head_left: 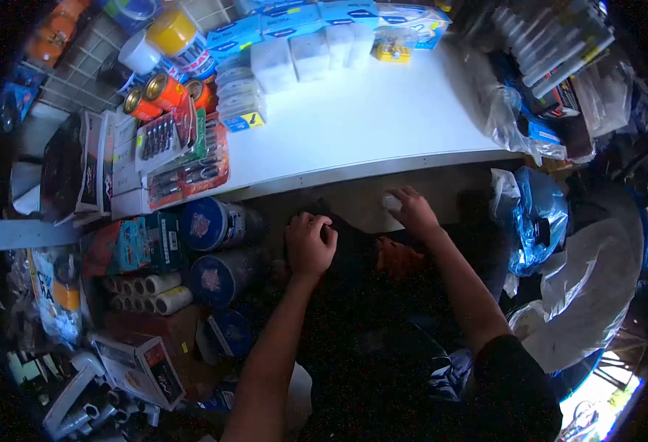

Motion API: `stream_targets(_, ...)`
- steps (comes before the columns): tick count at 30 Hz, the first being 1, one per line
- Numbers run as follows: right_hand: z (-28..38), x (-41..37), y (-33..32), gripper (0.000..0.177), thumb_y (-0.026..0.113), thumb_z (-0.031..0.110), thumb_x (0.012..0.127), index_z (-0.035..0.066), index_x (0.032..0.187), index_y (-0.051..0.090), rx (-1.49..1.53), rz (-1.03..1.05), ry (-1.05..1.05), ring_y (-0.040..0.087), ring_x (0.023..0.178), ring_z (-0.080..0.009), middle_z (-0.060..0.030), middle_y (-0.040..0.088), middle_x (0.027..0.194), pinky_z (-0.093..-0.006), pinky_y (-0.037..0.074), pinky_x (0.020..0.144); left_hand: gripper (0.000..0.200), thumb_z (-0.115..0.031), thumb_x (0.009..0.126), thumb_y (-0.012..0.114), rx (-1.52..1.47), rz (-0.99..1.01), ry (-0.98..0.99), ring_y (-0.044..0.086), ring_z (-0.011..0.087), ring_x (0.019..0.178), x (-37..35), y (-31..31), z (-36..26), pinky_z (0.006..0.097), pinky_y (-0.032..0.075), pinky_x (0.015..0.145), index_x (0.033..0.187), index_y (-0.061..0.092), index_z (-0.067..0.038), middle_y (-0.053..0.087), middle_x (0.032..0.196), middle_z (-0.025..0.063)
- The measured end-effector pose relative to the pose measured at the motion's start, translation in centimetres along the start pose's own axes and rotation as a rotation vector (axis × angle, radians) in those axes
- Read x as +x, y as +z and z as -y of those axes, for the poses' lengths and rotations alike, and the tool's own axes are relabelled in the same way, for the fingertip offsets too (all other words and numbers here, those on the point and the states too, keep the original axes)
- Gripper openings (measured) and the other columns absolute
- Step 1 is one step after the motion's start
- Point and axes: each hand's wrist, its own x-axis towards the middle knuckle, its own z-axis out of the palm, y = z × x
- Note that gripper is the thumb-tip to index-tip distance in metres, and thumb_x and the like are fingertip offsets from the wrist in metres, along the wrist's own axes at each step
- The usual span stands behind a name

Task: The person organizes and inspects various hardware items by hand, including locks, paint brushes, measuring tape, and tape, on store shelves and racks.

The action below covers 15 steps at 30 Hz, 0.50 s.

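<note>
My left hand (311, 243) is below the front edge of the white shelf (368, 110), resting against something dark with its fingers curled; what they hold, if anything, is hidden. To the right, my right hand (412, 211) has its fingers bent around a small whitish object (391, 203), in shadow under the shelf edge. An orange-brown patch (399, 256) shows between and below the hands on dark cloth. Two blue-lidded tubs (206, 223) stand left of my left hand.
Clear plastic boxes (272, 65), spray cans (180, 40), orange tins (166, 91) and packs of bits (158, 140) stand on the shelf. Blue plastic wrapping (541, 217) hangs at the right. White rolls (163, 295) and a boxed item (140, 368) lie lower left.
</note>
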Motion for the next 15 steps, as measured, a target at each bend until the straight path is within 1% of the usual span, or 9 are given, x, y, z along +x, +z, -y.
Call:
stream_targets(1, -0.2, 0.1, 0.4, 0.053, 0.073, 0.014, 0.086, 0.014, 0.136, 0.056, -0.002, 0.078, 0.088, 0.065, 0.105, -0.0419, -0.0225, 0.054, 0.13, -0.0481, 0.058, 0.084, 0.009, -0.014, 0.084, 0.068, 0.02, 0.003, 0.014, 0.057, 0.0339, 0.088, 0.2, -0.3, -0.1, 0.0484, 0.043, 0.077, 0.091, 0.065, -0.012, 0.056, 0.09, 0.0102)
stream_targets(2, -2.3, 0.1, 2.6, 0.05, 0.074, 0.015, 0.085, 0.013, 0.133, 0.059, -0.007, 0.068, 0.082, 0.065, 0.105, -0.0417, -0.0209, 0.058, 0.125, -0.0485, 0.057, 0.085, 0.009, -0.014, 0.084, 0.068, 0.039, 0.003, 0.031, 0.057, 0.0338, 0.088, 0.2, -0.8, -0.5, 0.0483, 0.043, 0.078, 0.092, 0.065, -0.012, 0.056, 0.091, 0.0101)
stream_targets(4, -7.7, 1.3, 9.1, 0.044, 0.075, 0.018, 0.085, 0.011, 0.127, 0.063, -0.023, 0.046, 0.045, 0.065, 0.106, -0.0413, -0.0178, 0.065, 0.115, -0.0493, 0.055, 0.088, 0.009, -0.014, 0.084, 0.069, 0.062, 0.012, 0.046, 0.057, 0.0336, 0.088, 0.4, -1.5, -1.6, 0.0482, 0.043, 0.078, 0.092, 0.064, -0.012, 0.056, 0.09, 0.01)
stream_targets(5, -8.7, 2.1, 10.2, 0.043, 0.075, 0.018, 0.085, 0.01, 0.126, 0.064, -0.067, 0.063, 0.058, 0.065, 0.105, -0.0408, -0.0182, 0.066, 0.113, -0.0486, 0.055, 0.088, 0.009, -0.013, 0.084, 0.069, 0.069, 0.024, 0.038, 0.057, 0.0336, 0.089, 0.5, -1.9, -2.0, 0.0481, 0.043, 0.078, 0.092, 0.064, -0.012, 0.056, 0.09, 0.0101)
stream_targets(7, -8.0, 3.4, 10.6, 0.042, 0.076, 0.018, 0.084, 0.008, 0.124, 0.065, -0.149, 0.11, 0.074, 0.067, 0.103, -0.0396, -0.0191, 0.068, 0.109, -0.0474, 0.055, 0.088, 0.011, -0.013, 0.082, 0.07, 0.071, 0.043, 0.008, 0.056, 0.0327, 0.088, 0.3, -2.3, -1.9, 0.0475, 0.043, 0.077, 0.091, 0.064, -0.012, 0.055, 0.089, 0.0096)
stream_targets(8, -7.9, 3.5, 10.8, 0.042, 0.076, 0.018, 0.084, 0.007, 0.123, 0.065, -0.088, 0.161, 0.029, 0.067, 0.102, -0.0391, -0.0194, 0.068, 0.108, -0.0465, 0.055, 0.088, 0.011, -0.013, 0.082, 0.07, 0.059, 0.017, 0.016, 0.056, 0.0324, 0.088, 0.2, -2.2, -1.7, 0.0473, 0.043, 0.076, 0.091, 0.064, -0.012, 0.055, 0.089, 0.0094)
stream_targets(10, -3.8, 2.6, 5.8, 0.041, 0.077, 0.019, 0.084, 0.005, 0.121, 0.065, 0.027, 0.272, -0.053, 0.068, 0.101, -0.0381, -0.0202, 0.069, 0.105, -0.0449, 0.055, 0.087, 0.011, -0.013, 0.081, 0.07, 0.029, -0.03, 0.031, 0.056, 0.0318, 0.088, -0.1, -1.4, -1.0, 0.047, 0.043, 0.076, 0.09, 0.065, -0.011, 0.055, 0.089, 0.009)
stream_targets(13, 2.8, 1.0, -3.5, 0.047, 0.077, 0.017, 0.084, 0.001, 0.126, 0.063, 0.3, 0.336, -0.154, 0.068, 0.104, -0.0356, -0.0216, 0.067, 0.115, -0.0425, 0.057, 0.09, 0.011, -0.013, 0.08, 0.071, 0.033, -0.049, 0.037, 0.056, 0.0323, 0.087, -0.1, -1.4, -1.2, 0.047, 0.042, 0.075, 0.089, 0.065, -0.011, 0.055, 0.088, 0.0093)
stream_targets(15, 5.2, 0.4, -9.8, 0.054, 0.078, 0.015, 0.084, -0.002, 0.131, 0.057, 0.698, 0.486, -0.159, 0.068, 0.107, -0.0321, -0.0213, 0.064, 0.125, -0.0415, 0.057, 0.091, 0.011, -0.013, 0.079, 0.071, 0.038, -0.062, 0.045, 0.056, 0.0327, 0.086, 0.1, -1.5, -1.4, 0.0475, 0.043, 0.074, 0.088, 0.065, -0.011, 0.055, 0.087, 0.0096)
